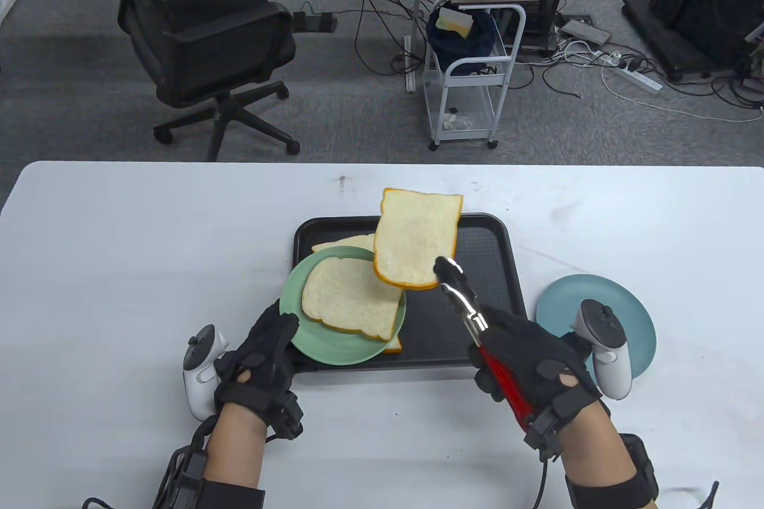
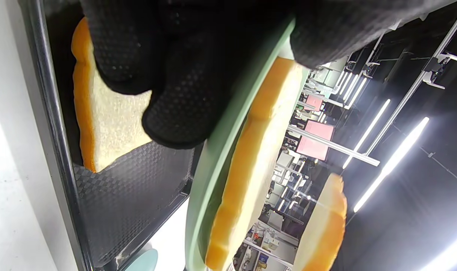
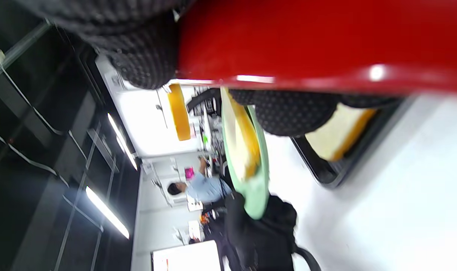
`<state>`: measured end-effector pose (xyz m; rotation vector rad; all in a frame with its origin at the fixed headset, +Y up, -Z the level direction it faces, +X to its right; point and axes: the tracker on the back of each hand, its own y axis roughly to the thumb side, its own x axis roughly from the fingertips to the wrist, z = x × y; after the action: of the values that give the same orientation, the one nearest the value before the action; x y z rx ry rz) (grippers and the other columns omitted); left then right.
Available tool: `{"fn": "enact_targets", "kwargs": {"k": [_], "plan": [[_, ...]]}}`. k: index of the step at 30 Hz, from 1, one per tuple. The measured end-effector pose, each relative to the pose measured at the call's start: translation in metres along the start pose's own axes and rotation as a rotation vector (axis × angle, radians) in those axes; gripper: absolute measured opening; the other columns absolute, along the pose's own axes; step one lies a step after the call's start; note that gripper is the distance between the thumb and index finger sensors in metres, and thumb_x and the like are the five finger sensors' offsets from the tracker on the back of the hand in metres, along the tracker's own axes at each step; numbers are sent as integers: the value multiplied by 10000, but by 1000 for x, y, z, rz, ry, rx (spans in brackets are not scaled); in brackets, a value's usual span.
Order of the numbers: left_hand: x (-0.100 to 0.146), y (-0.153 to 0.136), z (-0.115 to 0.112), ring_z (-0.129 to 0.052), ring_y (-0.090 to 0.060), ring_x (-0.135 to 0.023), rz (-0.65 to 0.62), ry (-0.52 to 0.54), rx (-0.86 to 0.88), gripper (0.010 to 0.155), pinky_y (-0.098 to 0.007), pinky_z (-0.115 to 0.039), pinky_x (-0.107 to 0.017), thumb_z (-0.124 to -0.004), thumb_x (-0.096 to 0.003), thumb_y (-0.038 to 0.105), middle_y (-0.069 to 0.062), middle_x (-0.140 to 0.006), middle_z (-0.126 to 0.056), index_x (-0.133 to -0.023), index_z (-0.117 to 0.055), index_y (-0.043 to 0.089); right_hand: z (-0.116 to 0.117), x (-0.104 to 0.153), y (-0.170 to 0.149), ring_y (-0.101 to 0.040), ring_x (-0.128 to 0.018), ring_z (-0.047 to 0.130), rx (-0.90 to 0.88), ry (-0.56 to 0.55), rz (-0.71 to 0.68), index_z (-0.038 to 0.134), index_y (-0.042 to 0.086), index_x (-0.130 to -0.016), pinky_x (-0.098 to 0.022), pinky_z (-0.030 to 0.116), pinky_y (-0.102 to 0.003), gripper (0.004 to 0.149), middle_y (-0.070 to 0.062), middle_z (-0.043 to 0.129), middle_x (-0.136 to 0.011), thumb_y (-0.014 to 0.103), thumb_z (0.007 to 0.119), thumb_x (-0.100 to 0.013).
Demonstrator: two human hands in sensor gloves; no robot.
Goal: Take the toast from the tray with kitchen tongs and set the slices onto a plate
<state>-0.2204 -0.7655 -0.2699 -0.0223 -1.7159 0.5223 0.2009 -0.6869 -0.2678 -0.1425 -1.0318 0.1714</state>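
Right now your right hand (image 1: 531,363) grips the red-handled tongs (image 1: 477,324), fingers curled round the handles, and the tong tips pinch a slice of toast (image 1: 415,237) by its lower corner, lifted above the black tray (image 1: 477,246). Your left hand (image 1: 259,363) holds the green plate (image 1: 295,288) by its near rim, thumb over the edge, raised over the tray's left part. One slice (image 1: 349,297) lies on that plate. More toast shows on the tray beneath. A blue plate (image 1: 567,300) sits on the desk (image 1: 119,246) just right of the tray.
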Motion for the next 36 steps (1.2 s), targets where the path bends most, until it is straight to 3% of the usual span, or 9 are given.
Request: {"fn": "enact_targets", "kwargs": {"k": [7,16,23,28,33,36], "plan": [[1,0,3,-1084,-246,-578,-11,16,13,608,-433,-856,-550,-722,-530,484,-45,-1006,-807,-1047,-426,362,49,-16,-16,-387,-464,1008,134,117,114,546,140,-1076,-314,886,-502,662,-222,864,-846,444,787,-540],[-2,-4,4,-1086,-256,-570,9,8,7,610,-440,-858,-541,-728,-529,479,-55,-998,-816,-1048,-434,349,51,-22,-25,-410,-471,998,112,150,141,551,123,-1078,-314,876,-518,717,-253,851,-855,502,797,-521],[0,-2,10,-1087,-251,-577,-12,26,34,611,-436,-859,-546,-728,-529,480,-50,-1002,-814,-1048,-430,355,31,-14,-18,-428,-520,976,88,208,103,484,70,-1099,-341,867,-519,843,-300,788,-905,607,763,-512],[1,-1,15,-1088,-246,-581,-23,45,57,612,-431,-860,-551,-728,-529,484,-44,-1004,-811,-1047,-426,359,1,-4,-11,-431,-537,967,12,146,49,460,64,-1106,-352,862,-522,870,-302,770,-922,625,756,-511],[2,-1,16,-1087,-245,-584,-25,47,66,614,-431,-860,-551,-729,-529,485,-43,-1005,-810,-1047,-425,361,-36,0,-23,-437,-569,944,-65,-31,60,416,78,-1116,-376,847,-528,901,-294,731,-951,642,756,-501],[2,0,15,-1088,-246,-582,-26,47,63,614,-430,-861,-551,-731,-529,486,-44,-1005,-811,-1047,-426,360,-53,-4,-40,-435,-560,946,-44,-170,146,402,81,-1113,-367,846,-530,916,-292,732,-946,640,769,-488]]}}
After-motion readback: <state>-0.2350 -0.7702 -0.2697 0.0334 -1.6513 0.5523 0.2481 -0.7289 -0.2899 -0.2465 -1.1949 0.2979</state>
